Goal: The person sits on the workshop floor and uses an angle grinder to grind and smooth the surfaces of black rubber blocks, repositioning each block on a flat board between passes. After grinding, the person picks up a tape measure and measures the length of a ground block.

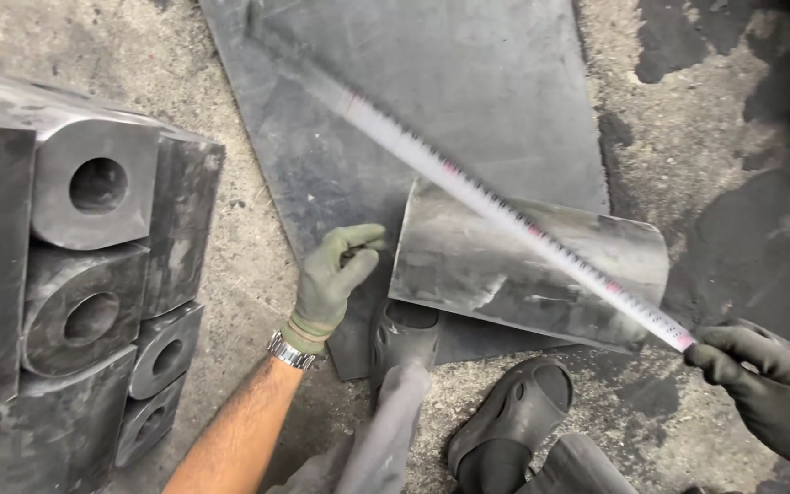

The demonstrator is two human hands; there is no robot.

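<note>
The left hand (336,274), in a green glove with a metal watch (290,351) at the wrist, sat at about nine o'clock from the curled grey sheet piece (523,274), its fingers bent together and pinching at the piece's near left edge, though whether they truly clamped it or only pressed against it could not be told. The right hand (770,384), in a dark glove at four o'clock in the view, was closed on the end of a long measuring tape (468,183), which ran up toward eleven o'clock, crossing the curled piece and the large flat dark sheet (468,82) beneath it. The tape looked blurred and seemed to hang just above the surface rather than lie on it. To measure well here, the tape would likely need to be pulled taut and laid flat along the sheet, with the curled piece held down so it did not lift the tape. Two dark clogs (514,412) stood at six o'clock on the rough concrete floor (724,119), one resting on the sheet's near edge. A stack of heavy dark blocks with round holes (84,265) stood at nine o'clock.
</note>
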